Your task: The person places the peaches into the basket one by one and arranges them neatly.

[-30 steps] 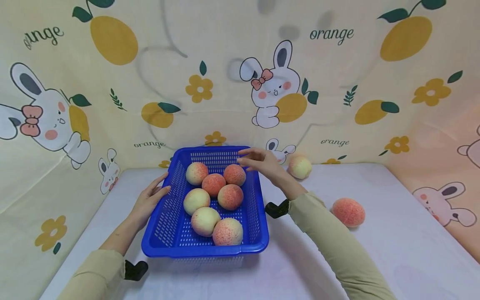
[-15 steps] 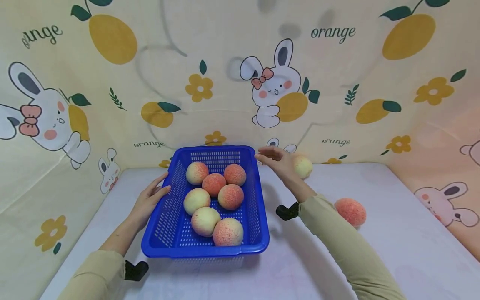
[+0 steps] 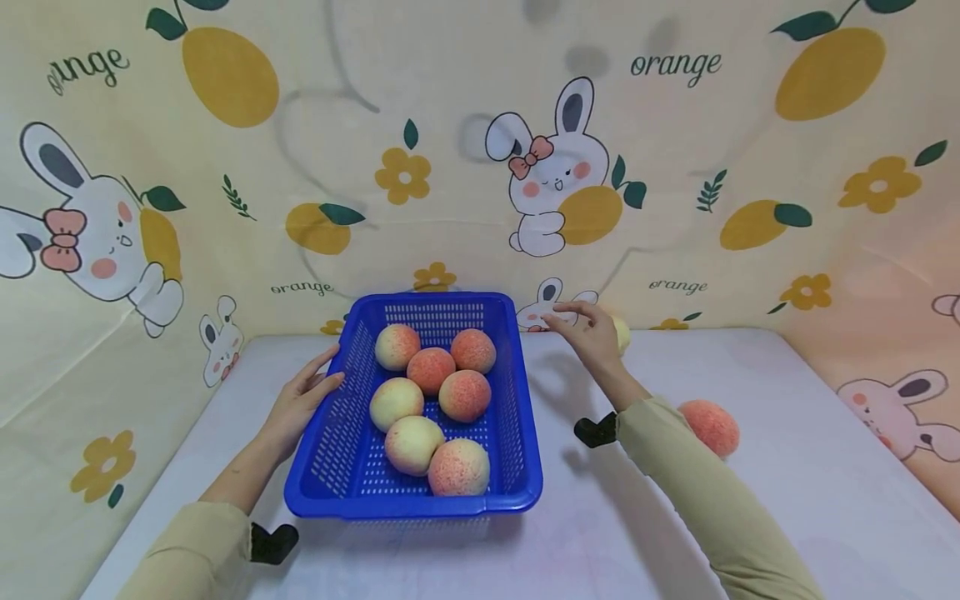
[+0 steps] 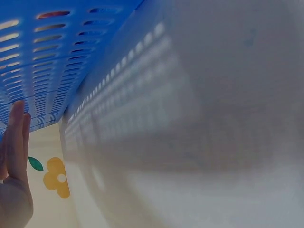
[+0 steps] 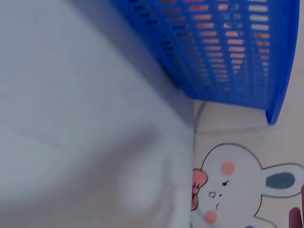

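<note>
A blue plastic basket [image 3: 412, 506] with slotted walls holds several peaches, some red like the peach [image 3: 465, 395] at its right, others pale yellow like the peach [image 3: 396, 403] at its left. My left hand [image 3: 294, 406] rests against the basket's left rim, thumb and fingertips touching it. In the left wrist view, the fingers [image 4: 17, 137] lie straight along the outer wall. To the right of the basket, my right hand [image 3: 592, 335] hovers with loosely bent fingers and holds nothing. It partly hides a pale peach [image 3: 622, 334] behind it. The right wrist view catches only fingertips [image 5: 295, 218] at its corner.
A red peach [image 3: 711, 428] lies on the white tabletop [image 3: 645, 533], partly covered by the right sleeve [image 3: 697, 483]. Behind the table rises a cloth backdrop [image 3: 442, 67] printed with rabbits and oranges. Dark straps hang at both wrists.
My right hand has moved right, from over the basket's far right corner to a spot outside it, in front of the pale peach. The left hand and basket stay put.
</note>
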`<move>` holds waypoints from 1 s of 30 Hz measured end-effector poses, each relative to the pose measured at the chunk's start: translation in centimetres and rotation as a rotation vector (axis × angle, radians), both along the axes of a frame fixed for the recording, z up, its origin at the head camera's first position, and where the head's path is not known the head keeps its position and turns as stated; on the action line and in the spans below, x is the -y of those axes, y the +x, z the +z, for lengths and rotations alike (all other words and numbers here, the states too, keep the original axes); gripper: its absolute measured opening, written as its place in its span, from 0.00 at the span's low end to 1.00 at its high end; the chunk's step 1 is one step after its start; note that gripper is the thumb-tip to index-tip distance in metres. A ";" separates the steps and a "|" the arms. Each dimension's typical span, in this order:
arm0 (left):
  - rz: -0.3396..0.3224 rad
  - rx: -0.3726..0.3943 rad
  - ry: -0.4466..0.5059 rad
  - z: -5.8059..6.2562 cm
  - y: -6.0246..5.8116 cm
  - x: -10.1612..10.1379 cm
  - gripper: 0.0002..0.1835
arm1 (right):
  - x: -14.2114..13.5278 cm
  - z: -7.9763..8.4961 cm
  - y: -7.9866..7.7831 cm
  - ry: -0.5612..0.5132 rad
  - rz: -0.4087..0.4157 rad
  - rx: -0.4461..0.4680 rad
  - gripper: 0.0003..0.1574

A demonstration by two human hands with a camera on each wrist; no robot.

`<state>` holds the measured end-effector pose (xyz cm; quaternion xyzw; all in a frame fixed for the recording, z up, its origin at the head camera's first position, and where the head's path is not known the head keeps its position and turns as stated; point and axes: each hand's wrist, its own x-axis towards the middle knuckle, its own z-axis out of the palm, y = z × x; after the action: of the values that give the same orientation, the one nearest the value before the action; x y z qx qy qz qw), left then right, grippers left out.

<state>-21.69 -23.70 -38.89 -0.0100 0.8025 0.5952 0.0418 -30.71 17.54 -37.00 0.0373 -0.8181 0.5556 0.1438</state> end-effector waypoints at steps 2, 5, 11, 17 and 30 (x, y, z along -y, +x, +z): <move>0.000 0.000 -0.004 0.0 0.0 0.0 0.35 | -0.4 -0.3 -0.3 0.008 -0.026 -0.005 0.25; 0.002 -0.001 -0.006 0.0 0.0 0.0 0.35 | -1.0 -0.7 -0.7 0.032 -0.076 -0.013 0.25; 0.001 -0.008 -0.012 0.0 -0.1 0.1 0.35 | -2.5 -1.5 -1.3 0.069 -0.159 0.042 0.31; 0.001 -0.013 -0.018 0.0 -0.1 0.1 0.35 | -3.7 -2.1 -1.5 0.060 -0.194 0.073 0.38; 0.008 -0.009 -0.030 -0.2 -0.3 0.0 0.34 | -5.2 -3.5 -1.9 0.137 -0.194 0.219 0.52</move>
<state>-21.98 -23.74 -39.10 -0.0110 0.8115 0.5831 0.0358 -32.60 22.76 -40.47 -0.0929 -0.8647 0.4825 0.1040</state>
